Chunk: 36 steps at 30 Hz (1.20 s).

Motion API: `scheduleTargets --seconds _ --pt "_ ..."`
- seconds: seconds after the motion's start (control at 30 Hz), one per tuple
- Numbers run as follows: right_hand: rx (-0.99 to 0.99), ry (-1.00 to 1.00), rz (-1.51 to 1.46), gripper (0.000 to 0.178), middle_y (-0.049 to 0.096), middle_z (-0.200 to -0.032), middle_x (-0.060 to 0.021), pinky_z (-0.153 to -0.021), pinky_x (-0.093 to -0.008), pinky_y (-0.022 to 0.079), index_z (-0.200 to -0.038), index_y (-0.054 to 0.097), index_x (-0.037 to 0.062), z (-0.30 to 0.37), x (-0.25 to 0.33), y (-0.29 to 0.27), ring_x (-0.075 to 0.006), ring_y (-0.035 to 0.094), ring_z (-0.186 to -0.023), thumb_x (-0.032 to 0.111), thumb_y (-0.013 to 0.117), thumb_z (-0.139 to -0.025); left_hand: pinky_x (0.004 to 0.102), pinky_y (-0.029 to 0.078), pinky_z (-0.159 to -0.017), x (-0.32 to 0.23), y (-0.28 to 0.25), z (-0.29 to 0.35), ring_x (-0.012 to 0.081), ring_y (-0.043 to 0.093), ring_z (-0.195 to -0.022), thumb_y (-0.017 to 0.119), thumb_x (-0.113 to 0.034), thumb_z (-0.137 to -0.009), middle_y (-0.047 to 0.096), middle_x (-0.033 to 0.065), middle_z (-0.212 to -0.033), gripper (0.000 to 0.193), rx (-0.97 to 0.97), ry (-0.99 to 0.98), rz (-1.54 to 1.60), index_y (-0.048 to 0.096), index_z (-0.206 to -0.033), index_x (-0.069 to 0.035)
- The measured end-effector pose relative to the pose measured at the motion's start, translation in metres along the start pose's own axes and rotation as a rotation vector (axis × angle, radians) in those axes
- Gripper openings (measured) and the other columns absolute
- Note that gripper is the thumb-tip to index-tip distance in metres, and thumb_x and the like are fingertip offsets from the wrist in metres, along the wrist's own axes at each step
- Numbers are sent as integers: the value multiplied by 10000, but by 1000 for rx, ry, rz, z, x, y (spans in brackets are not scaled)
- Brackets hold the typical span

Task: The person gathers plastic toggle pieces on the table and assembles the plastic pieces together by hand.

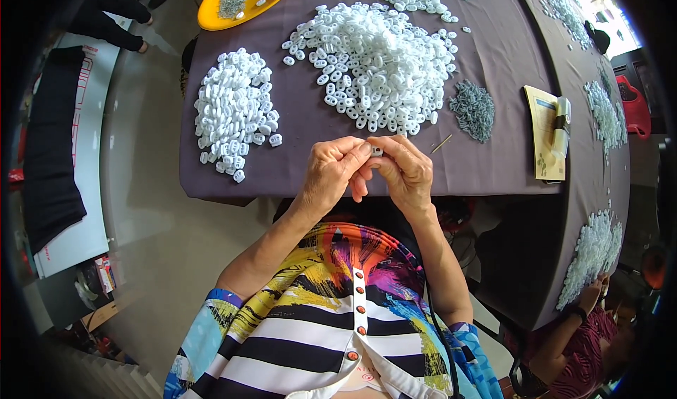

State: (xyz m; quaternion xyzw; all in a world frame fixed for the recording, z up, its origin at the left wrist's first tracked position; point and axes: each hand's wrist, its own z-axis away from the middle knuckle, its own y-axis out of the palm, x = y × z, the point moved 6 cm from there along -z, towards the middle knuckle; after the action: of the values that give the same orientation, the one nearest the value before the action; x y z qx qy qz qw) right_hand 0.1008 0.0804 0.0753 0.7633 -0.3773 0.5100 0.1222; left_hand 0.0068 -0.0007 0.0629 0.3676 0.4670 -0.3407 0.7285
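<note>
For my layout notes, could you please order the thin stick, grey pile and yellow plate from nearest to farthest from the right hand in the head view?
From the right hand:
1. Thin stick, just right.
2. Grey pile, beyond the stick, right.
3. Yellow plate, far off, left.

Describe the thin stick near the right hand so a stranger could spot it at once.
On the dark-clothed table, find the big heap of white two-holed pieces, then the smaller grey heap to its right. At its lower left, beside the right hand, lies the thin stick: single, straight and golden, unlike the heaped pieces nearby.
</note>
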Motion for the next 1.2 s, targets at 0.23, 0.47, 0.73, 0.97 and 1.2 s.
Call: scheduleTargets --seconds 0.23,0.47,0.73,0.97,1.2 --pt "-3 79 48 196 593 -751 -83 -574 -258 460 -967 613 11 9 -24 9 -172 584 -628 30 627 -773 202 417 -343 28 -9 -10 81 502 -406 502 -204 -909 545 39 -607 255 -16 -60 57 606 -814 9" --pt "-24 70 15 225 595 -750 -76 -589 -252 469 -969 619 10 4 -29 8 -161 598 -654 0 645 -745 224 465 -398 28 -9 -13 98 533 -450 478 -207 -924 555 51 -645 265 -28 -43 66 592 -837 16" --pt "-45 102 2 294 602 -776 -59 -588 -232 449 -1014 620 11 5 -33 7 -125 573 -668 -14 669 -724 230 480 -426 21 -10 -14 106 548 -475 470 -198 -928 556 51 -651 253 -9 11 -4 586 -867 19" --pt "27 -17 329 210 605 -791 -78 -589 -278 475 -941 630 37 8 -8 -12 -174 603 -692 -21 642 -739 207 409 -353 11 -86 -1 75 496 -410 494 -168 -897 544 39 -597 210 -330 -82 -393 590 -851 12" --pt "-176 203 708 97 599 -755 -80 -559 -284 458 -834 638 51 -9 -41 -105 -207 595 -636 -1 586 -771 214 408 -339 10 -159 8 81 496 -405 499 -173 -887 544 49 -600 216 -430 -107 -579 593 -862 20"
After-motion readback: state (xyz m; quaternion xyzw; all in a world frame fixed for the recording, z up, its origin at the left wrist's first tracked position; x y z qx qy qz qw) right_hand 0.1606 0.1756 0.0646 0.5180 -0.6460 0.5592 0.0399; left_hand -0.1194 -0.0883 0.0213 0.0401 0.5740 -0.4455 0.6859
